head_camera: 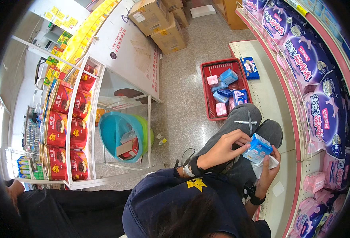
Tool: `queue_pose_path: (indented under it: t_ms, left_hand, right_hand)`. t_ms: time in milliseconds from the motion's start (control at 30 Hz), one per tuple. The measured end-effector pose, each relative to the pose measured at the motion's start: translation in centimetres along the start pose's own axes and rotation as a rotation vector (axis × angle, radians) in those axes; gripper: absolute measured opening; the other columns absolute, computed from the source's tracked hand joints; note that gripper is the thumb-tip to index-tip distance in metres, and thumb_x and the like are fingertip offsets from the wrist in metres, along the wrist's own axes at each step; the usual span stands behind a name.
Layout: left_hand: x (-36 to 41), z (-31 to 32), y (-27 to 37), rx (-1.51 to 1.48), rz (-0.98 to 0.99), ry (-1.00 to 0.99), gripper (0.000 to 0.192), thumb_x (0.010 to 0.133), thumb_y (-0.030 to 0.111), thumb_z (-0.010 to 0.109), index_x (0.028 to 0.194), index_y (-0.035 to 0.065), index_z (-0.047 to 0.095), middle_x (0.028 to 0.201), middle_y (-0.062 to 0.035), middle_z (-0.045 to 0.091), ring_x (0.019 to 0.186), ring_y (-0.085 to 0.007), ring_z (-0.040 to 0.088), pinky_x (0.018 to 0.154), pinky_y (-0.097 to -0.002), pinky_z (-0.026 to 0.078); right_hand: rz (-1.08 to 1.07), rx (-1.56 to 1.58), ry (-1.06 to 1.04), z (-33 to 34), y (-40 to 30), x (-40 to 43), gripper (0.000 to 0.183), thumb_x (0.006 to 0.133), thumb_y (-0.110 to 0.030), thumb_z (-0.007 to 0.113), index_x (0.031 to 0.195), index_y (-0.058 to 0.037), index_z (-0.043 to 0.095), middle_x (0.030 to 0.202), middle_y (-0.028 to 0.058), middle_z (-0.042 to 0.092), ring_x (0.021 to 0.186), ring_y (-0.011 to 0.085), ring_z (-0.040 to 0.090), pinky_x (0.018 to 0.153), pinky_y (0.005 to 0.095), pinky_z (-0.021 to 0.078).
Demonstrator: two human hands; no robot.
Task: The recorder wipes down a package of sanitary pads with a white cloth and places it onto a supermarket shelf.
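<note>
A small blue pack (257, 148) with printed sides is held over the lap between both hands. My left hand (234, 145) touches its left edge with thumb and fingertips. My right hand (270, 168) grips it from the lower right, with a white cloth or tissue (262, 166) between palm and pack. Open scissors (250, 122) lie across the grey trousers (243, 119) near the knees. Just beyond the knees, a red plastic basket (205, 89) holds several small blue, pink and dark-blue packs.
A dark-blue pack (250, 68) lies on the low perforated shelf (243, 49) at right. Above it, wire-fronted shelving holds large purple packages (323, 110). Red tins (57, 128) and a turquoise tub (108, 136) stand left. Cardboard boxes (169, 35) are stacked ahead. Another person's dark-clothed leg (73, 211) extends at lower left.
</note>
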State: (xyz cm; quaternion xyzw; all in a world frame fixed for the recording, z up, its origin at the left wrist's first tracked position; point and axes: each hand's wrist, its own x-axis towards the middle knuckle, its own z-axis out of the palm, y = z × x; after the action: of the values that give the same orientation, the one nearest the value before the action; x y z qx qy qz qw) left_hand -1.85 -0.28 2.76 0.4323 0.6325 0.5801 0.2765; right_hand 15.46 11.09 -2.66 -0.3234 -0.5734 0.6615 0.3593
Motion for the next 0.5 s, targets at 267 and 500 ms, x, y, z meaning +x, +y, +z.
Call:
queue_pose_path:
  t_ms: [267,500]
  left_hand:
    - [-0.03,0.0,-0.04,0.004,-0.004,-0.01,0.02,0.089,0.006,0.065,0.105,-0.0042,0.061,0.1,-0.0115,0.062,0.091,-0.0184,0.067,0.08,-0.0293,0.054]
    - [-0.12,-0.02,-0.03,0.009,-0.007,-0.018,0.021,0.089,0.007,0.066,0.107,-0.0032,0.061,0.101,-0.0109,0.062,0.092,-0.0182,0.067,0.08,-0.0288,0.054]
  right_hand:
    - [0.003,-0.007,-0.003,-0.22,0.17,0.01,0.042,0.091,-0.013,0.062,0.128,0.0035,0.05,0.118,0.0134,0.057,0.106,0.0193,0.055,0.094,0.033,0.0423]
    - [0.003,-0.006,-0.011,-0.16,-0.08,-0.03,0.042,0.092,-0.013,0.062,0.129,0.0038,0.049,0.118,0.0147,0.057,0.107,0.0202,0.055,0.095,0.0336,0.0422]
